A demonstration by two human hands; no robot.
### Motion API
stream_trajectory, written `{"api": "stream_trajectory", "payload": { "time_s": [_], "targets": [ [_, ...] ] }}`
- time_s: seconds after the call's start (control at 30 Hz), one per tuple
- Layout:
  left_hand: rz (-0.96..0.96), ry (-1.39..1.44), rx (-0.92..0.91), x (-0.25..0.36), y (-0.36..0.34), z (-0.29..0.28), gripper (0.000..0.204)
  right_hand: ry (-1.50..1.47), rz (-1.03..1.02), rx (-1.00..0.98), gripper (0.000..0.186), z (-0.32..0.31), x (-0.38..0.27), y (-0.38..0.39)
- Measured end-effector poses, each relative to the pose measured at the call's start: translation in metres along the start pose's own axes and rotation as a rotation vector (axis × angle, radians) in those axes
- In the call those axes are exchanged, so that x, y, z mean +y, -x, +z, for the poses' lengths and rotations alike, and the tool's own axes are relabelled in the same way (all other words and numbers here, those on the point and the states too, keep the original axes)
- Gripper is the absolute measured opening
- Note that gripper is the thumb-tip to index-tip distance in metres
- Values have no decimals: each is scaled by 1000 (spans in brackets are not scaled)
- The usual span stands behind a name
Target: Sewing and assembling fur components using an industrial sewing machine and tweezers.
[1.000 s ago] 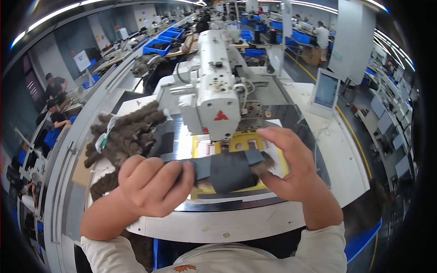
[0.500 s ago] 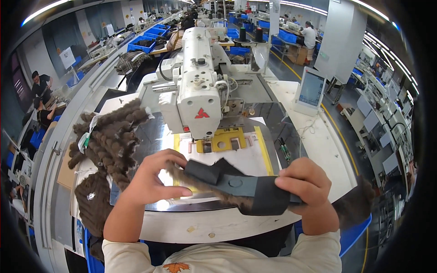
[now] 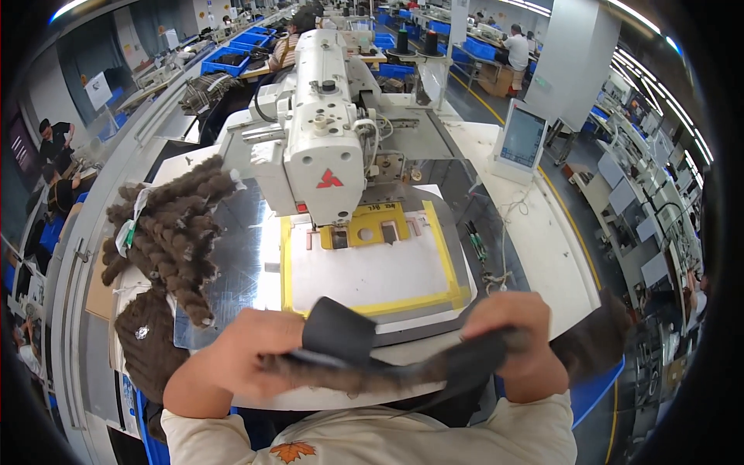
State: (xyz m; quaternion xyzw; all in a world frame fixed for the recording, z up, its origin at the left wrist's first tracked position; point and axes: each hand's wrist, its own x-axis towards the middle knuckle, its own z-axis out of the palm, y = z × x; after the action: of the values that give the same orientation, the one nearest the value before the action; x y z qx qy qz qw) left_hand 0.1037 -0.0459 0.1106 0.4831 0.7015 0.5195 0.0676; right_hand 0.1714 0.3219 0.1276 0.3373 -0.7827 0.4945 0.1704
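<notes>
A brown fur piece [image 3: 403,378] with black fabric flaps [image 3: 339,331] stretches between my hands, above the near table edge and smeared by motion. My left hand [image 3: 252,353] is closed round its left end, close to one raised flap. At the other end, my right hand [image 3: 515,337] grips the fur beside a second flap; its fingers are blurred. Beyond them, a white sheet [image 3: 356,275] edged with yellow tape lies on the machine bed. A yellow template [image 3: 364,230] with cut-outs rests on it, by the needle area of a white sewing machine [image 3: 314,116].
Bundled brown fur strips [image 3: 167,225] lie on the left, with another brown piece [image 3: 147,333] nearer. Right of the sheet are green-handled snips [image 3: 474,240] and a screen panel [image 3: 521,138]. A blue bin [image 3: 597,399] is low on the right. Other people sit at distant benches.
Both hands have drawn the fur piece nearer to my body, off the sheet. My left hand, loosely open before, has closed on its left end. The piece has turned, and the view has shifted slightly.
</notes>
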Motion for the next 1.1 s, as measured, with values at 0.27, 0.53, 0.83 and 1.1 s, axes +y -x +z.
{"api": "stream_trajectory", "payload": {
  "time_s": [0.27,0.53,0.83,1.1],
  "targets": [
    [-631,518,82,-130,-25,32,43,-295,828,-212,28,44,147,9],
    [-601,235,101,-152,-49,37,39,-183,756,-265,33,67,181,-14],
    [-839,290,696,-182,-38,10,20,204,971,108,46,35,216,-16],
    [-879,-426,683,-212,-60,-4,26,567,841,-10,51,23,249,-34]
  ]
}}
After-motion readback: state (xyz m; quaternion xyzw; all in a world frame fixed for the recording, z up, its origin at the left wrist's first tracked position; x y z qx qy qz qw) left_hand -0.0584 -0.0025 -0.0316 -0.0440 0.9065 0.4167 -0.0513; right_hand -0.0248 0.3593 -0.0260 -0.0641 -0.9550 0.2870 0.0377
